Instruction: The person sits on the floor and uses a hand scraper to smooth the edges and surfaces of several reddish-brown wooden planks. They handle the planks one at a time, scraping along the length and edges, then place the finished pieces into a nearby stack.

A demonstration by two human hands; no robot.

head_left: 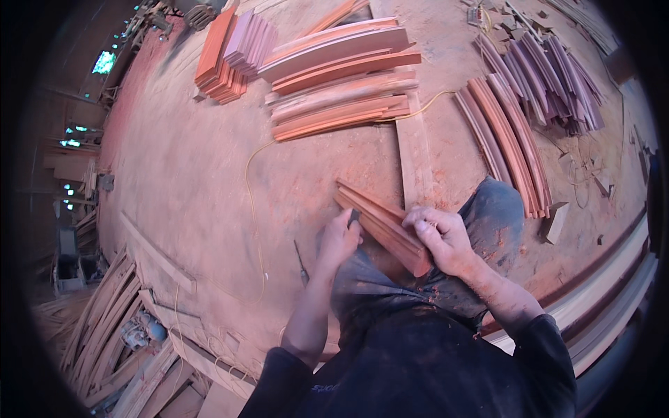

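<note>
Across my lap, a reddish-brown piece of grooved wooden moulding slants from far left to near right. My right hand is closed around its near right side, the fingers curled over the edge. Beside its far left part, my left hand is closed on a small dark block-like thing, held against or very close to the wood. What exactly this dark thing is cannot be made out. A thin dark tool with a handle lies on the floor left of my left forearm.
Stacked wooden strips lie ahead, with short red boards to their left. Curved strips and a darker pile are at right. A yellow cord crosses the dusty floor. Wood offcuts and a power tool sit lower left.
</note>
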